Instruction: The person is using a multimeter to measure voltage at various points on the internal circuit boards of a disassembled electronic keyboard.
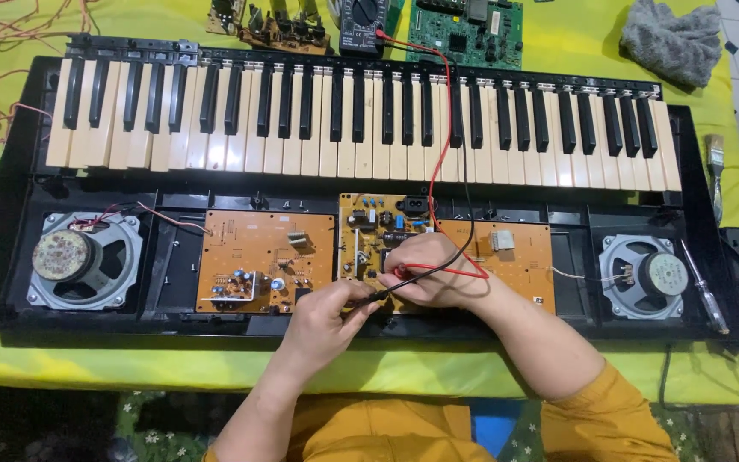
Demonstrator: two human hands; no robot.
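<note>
Head view, looking straight down. We see an opened electronic keyboard lying across a desk covered in yellow-green cloth, the keys running along the upper half of the frame, the open case below them. In the case, left to right: a speaker at far left, an orange circuit board, a smaller middle board at centre, another orange board, a second speaker at far right.

Left hand, lower centre, closed in a pinch on the black probe, tip pointing toward the middle board. Right hand, just beside it and touching it, closed on the red probe, resting over the lower part of the middle board. We cannot tell exactly where either tip lands; the fingers hide it.

Red lead and black lead run up across the keys to a multimeter at top centre. Green circuit board right of it, small brown boards left of it. Grey cloth upper right. Paintbrush and a screwdriver at the right edge. Red wires upper left.
</note>
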